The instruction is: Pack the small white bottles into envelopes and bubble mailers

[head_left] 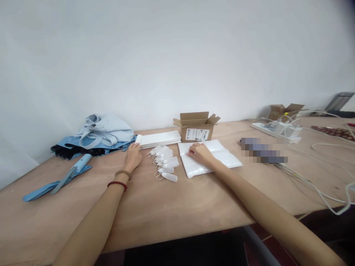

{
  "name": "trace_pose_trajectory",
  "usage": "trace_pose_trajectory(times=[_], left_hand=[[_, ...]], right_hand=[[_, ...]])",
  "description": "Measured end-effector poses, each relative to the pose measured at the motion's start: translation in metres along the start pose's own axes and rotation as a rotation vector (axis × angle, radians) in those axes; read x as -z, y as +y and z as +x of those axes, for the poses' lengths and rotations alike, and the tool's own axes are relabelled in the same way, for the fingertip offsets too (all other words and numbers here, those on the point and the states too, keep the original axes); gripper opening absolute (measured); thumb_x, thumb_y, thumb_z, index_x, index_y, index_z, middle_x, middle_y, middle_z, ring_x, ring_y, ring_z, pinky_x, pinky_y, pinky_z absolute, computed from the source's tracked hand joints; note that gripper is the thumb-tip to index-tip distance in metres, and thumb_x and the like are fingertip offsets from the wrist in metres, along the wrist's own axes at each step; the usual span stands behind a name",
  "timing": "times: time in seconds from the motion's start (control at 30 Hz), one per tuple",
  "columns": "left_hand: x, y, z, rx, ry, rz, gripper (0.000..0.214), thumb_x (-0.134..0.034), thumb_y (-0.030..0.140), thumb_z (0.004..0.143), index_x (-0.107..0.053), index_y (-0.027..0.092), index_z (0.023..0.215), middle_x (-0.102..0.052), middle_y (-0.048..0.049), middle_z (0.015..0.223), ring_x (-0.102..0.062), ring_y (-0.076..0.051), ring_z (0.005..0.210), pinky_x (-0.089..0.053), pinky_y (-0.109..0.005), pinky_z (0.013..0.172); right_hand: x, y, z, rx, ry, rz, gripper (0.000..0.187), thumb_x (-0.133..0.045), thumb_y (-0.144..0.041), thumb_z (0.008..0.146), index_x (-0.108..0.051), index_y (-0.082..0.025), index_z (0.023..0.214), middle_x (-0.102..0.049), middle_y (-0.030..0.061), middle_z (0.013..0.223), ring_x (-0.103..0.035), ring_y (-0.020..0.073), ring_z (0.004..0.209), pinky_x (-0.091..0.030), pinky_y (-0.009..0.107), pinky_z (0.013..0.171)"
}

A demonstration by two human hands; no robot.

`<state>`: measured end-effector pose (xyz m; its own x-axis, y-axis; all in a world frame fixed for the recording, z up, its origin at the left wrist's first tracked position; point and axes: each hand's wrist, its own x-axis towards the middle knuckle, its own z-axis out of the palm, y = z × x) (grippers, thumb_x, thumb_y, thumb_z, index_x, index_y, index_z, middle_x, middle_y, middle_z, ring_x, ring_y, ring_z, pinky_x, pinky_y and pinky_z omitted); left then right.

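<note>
My left hand (134, 155) is closed at the left end of a stack of flat white mailers (159, 139). A white edge curls up at its fingertips, and they seem to pinch it. My right hand (200, 153) rests on a white bubble mailer (198, 169) lying flat, fingers curled in near its left side, where the fold or flap runs. Exactly what those fingertips grip is partly hidden. Between my hands lie several small white bottles (169, 162) with thin loops of string, grouped in a loose row and touched by neither hand.
An open cardboard box (197, 127) with a label stands behind the mailer. Blue folded umbrellas (65, 177) and a pale blue cloth bag (107, 129) lie left. On the right are a blurred-out object (262, 149), a power strip (277, 129), white cables (318, 192) and another box (285, 111).
</note>
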<state>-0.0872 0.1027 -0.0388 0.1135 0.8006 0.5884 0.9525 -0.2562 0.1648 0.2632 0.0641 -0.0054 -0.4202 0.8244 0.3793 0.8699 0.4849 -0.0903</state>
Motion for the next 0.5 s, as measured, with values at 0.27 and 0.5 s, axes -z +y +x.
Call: trace_pose_trajectory(times=[0.27,0.5], left_hand=[[0.005,0.005,0.001,0.041,0.034,-0.012,0.054,-0.04,0.002,0.066,-0.057,0.003,0.117,-0.056,-0.0211,0.124,-0.047,-0.031,0.121,-0.035,-0.046,0.107],[0.004,-0.006,0.005,0.184,0.045,-0.05,0.058,-0.044,0.005,0.064,-0.058,0.004,0.121,-0.055,-0.0208,0.127,-0.046,-0.033,0.123,-0.033,-0.046,0.107]], right_hand=[[0.0,0.001,0.0,0.003,-0.005,0.007,0.019,-0.058,-0.031,0.089,-0.064,-0.016,0.079,-0.066,0.0062,0.087,-0.058,0.0195,0.09,-0.032,0.03,0.076],[0.0,0.001,0.0,0.007,-0.008,-0.006,0.019,-0.058,-0.031,0.09,-0.064,-0.016,0.079,-0.066,0.0066,0.088,-0.058,0.0191,0.089,-0.031,0.03,0.077]])
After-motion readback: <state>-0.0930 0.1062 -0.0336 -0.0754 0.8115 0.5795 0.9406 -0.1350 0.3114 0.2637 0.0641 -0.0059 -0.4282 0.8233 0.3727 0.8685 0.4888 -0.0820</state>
